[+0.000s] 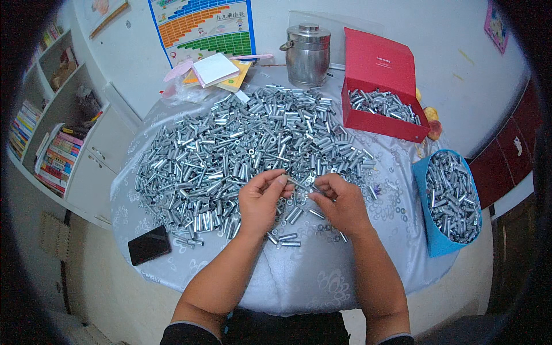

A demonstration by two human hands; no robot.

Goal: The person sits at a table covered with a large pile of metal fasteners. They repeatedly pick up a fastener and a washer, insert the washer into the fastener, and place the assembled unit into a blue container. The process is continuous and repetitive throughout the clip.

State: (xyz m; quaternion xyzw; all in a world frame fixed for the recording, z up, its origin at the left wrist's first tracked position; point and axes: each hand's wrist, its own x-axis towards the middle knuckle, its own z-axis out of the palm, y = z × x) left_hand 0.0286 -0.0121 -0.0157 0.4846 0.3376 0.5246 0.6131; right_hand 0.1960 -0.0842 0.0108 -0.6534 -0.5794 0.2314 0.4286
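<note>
My left hand (261, 201) is closed in a pinch on one end of a thin metal bolt (295, 181), which slants down toward my right hand. My right hand (345, 204) is also closed, thumb and fingertips pressed together beside the bolt's other end; what is between them is too small to tell. Both hands are above the near edge of a large heap of silvery metal sleeves, bolts and washers (213, 152). A few sleeves (290, 244) and loose washers lie on the cloth just below my hands.
A silvery patterned cloth (287, 287) covers the table. At its right stand a blue box (437, 249) and an open red box (382, 127), both holding metal parts. A black phone (149, 245) lies at left. Notebooks (216, 70) and a metal pot (308, 57) are at the back.
</note>
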